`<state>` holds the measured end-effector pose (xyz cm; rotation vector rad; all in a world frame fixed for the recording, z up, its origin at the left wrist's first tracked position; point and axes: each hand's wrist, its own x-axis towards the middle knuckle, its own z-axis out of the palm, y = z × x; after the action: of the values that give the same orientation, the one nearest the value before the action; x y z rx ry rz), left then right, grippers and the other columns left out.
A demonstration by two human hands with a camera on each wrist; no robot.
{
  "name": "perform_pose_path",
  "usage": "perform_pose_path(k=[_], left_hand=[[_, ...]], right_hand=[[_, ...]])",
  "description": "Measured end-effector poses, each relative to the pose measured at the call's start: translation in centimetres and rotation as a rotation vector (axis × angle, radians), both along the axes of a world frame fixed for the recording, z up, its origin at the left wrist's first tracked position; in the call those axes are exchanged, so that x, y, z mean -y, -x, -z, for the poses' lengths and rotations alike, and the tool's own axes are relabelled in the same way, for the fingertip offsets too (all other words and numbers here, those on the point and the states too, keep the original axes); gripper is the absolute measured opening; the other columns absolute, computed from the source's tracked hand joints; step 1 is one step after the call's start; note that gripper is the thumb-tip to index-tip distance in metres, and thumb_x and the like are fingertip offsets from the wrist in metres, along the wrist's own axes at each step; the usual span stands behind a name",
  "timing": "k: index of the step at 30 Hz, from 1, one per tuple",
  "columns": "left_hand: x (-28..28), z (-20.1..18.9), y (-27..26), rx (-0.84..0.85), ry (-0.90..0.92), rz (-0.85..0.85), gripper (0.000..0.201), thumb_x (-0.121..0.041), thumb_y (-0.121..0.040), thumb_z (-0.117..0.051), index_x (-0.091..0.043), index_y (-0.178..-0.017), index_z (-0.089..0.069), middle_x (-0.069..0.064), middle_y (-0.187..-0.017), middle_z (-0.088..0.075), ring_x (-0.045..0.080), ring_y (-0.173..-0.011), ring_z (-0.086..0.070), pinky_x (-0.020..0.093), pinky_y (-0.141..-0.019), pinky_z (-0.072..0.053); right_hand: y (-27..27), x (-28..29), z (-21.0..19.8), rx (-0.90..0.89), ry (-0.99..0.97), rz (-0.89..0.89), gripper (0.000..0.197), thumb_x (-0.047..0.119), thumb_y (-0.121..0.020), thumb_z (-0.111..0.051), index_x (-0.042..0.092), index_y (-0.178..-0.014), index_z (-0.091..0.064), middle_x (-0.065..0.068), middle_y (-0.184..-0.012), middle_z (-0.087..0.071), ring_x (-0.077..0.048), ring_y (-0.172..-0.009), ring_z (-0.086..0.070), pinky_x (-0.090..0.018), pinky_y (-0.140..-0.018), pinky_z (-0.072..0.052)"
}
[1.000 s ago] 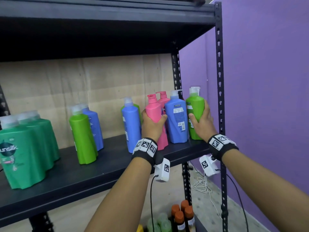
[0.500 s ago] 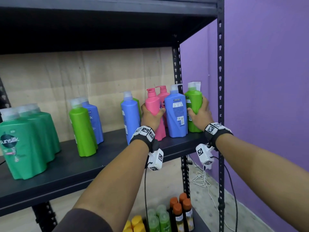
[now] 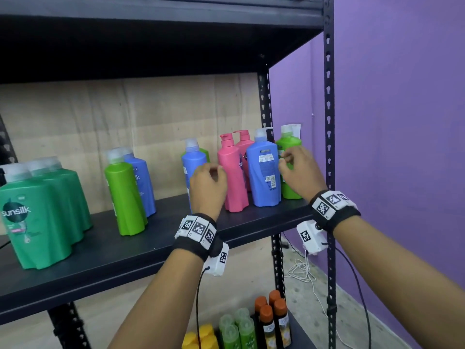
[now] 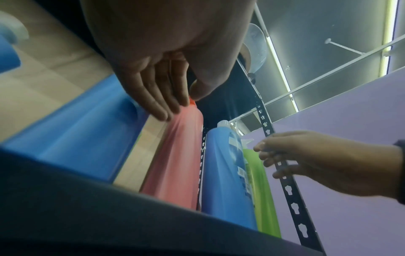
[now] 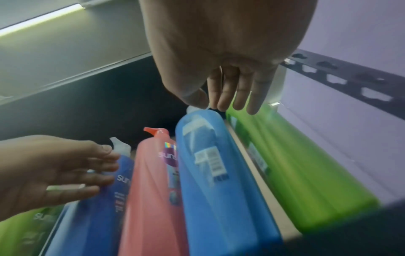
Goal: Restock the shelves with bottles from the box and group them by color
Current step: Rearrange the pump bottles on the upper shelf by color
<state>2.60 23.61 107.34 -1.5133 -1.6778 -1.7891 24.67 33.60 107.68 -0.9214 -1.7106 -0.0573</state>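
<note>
Bottles: pink bottle [image 3: 232, 172] and green bottle [image 3: 289, 157] stood upright on shelf [image 3: 125, 248] | left hand [image 3: 207, 187], right hand [image 3: 299, 172]: loosely curled, holding nothing.

The left hand [image 3: 207, 188] covers most of one blue bottle [image 3: 192, 162]; a second pink bottle [image 3: 245, 144] hides behind the front one [image 3: 232, 177]. Both wrist views are blurred, labels unreadable.

Only readable thing is "sunsilk" in white on the big dark green plastic bottle [image 3: 37, 217] far left; other bottles' labels are too blurry.
</note>
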Motion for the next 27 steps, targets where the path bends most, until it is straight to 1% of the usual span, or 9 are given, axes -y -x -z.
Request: perform_pose_path(k=[3, 6, 9, 13, 16, 18, 21, 23, 27], left_hand=[[0.6, -0.7, 0.7, -0.081, -0.052, -0.157, 0.025, -0.030, -0.093, -0.063, -0.015, -0.112, -0.067, 0.007, -0.117, -0.052, 0.027, -0.111, -0.052, 0.040, -0.088, -0.049], [0.8, -1.6, 1.3, -0.125, 0.012, -0.299, 0.044, -0.036, -0.091, -0.065, -0.012, -0.128, -0.058, 0.012, -0.124, -0.046, 0.032, -0.116, -0.045, 0.043, -0.090, -0.045], [0.5, -2.5, 1.8, -0.043, 0.100, -0.271, 0.059, -0.039, -0.092, -0.065, -0.009, -0.141, -0.049, 0.013, -0.134, -0.042, 0.035, -0.123, -0.047, 0.046, -0.099, -0.046], [-0.4, -2.9, 2.8, 0.097, 0.233, -0.143, 0.074, -0.037, -0.092, -0.066, -0.013, -0.153, -0.031, 0.017, -0.140, -0.040, 0.041, -0.124, -0.051, 0.047, -0.101, -0.047], [-0.7, -2.4, 3.6, 0.125, 0.333, -0.039, 0.079, -0.034, -0.094, -0.063, -0.023, -0.157, -0.017, 0.023, -0.134, -0.045, 0.045, -0.116, -0.057, 0.048, -0.100, -0.049], [-0.8, -2.1, 4.0, 0.118, 0.342, -0.033, 0.081, -0.038, -0.092, -0.064, -0.027, -0.156, -0.016, 0.021, -0.133, -0.045, 0.046, -0.115, -0.056, 0.045, -0.097, -0.048], [-0.5, -2.0, 4.3, 0.140, 0.334, -0.017, 0.086, -0.051, -0.084, -0.071, -0.034, -0.151, -0.020, 0.015, -0.132, -0.043, 0.043, -0.115, -0.056, 0.042, -0.096, -0.047], [-0.4, -1.8, 4.1, 0.155, 0.318, -0.012, 0.088, -0.059, -0.077, -0.074, -0.038, -0.147, -0.023, 0.013, -0.132, -0.043, 0.042, -0.114, -0.056, 0.047, -0.100, -0.049], [-0.4, -1.3, 3.1, 0.192, 0.257, 0.014, 0.088, -0.056, -0.077, -0.076, -0.036, -0.146, -0.025, 0.011, -0.127, -0.040, 0.041, -0.114, -0.054, 0.049, -0.104, -0.047]], right_hand=[[1.1, 0.3, -1.6, 0.045, -0.008, 0.000, 0.029, 0.026, -0.097, -0.058, 0.011, -0.121, -0.062, -0.006, -0.120, -0.057, -0.021, -0.115, -0.051, -0.030, -0.096, -0.042], [2.0, 0.3, -3.1, 0.153, 0.086, 0.032, 0.052, 0.031, -0.097, -0.058, 0.008, -0.142, -0.049, -0.012, -0.139, -0.051, -0.032, -0.135, -0.038, -0.042, -0.111, -0.036], [2.7, -0.2, -3.9, 0.255, 0.179, 0.056, 0.068, 0.037, -0.097, -0.057, 0.008, -0.154, -0.035, -0.015, -0.150, -0.044, -0.037, -0.140, -0.031, -0.046, -0.115, -0.028], [3.4, -1.1, -3.5, 0.278, 0.255, 0.069, 0.079, 0.048, -0.096, -0.057, 0.012, -0.159, -0.026, -0.015, -0.151, -0.039, -0.037, -0.140, -0.029, -0.046, -0.115, -0.027], [3.4, -1.5, -2.6, 0.178, 0.231, 0.036, 0.082, 0.055, -0.088, -0.068, 0.016, -0.153, -0.036, -0.013, -0.144, -0.038, -0.035, -0.136, -0.032, -0.044, -0.116, -0.029], [3.3, -1.6, -1.7, 0.073, 0.185, -0.041, 0.077, 0.050, -0.084, -0.076, 0.017, -0.144, -0.042, -0.011, -0.138, -0.041, -0.030, -0.131, -0.038, -0.044, -0.114, -0.036], [3.5, -1.4, -0.6, -0.077, 0.201, -0.246, 0.072, 0.040, -0.083, -0.081, 0.023, -0.138, -0.037, -0.004, -0.133, -0.049, -0.024, -0.121, -0.054, -0.044, -0.103, -0.049], [3.6, -1.0, 0.3, -0.147, 0.212, -0.330, 0.074, 0.037, -0.083, -0.081, 0.029, -0.138, -0.032, -0.003, -0.131, -0.054, -0.024, -0.112, -0.063, -0.044, -0.093, -0.056], [4.1, -0.9, 1.6, -0.231, 0.163, -0.377, 0.083, 0.037, -0.082, -0.082, 0.031, -0.145, -0.029, -0.003, -0.139, -0.050, -0.023, -0.121, -0.057, -0.047, -0.103, -0.051]])
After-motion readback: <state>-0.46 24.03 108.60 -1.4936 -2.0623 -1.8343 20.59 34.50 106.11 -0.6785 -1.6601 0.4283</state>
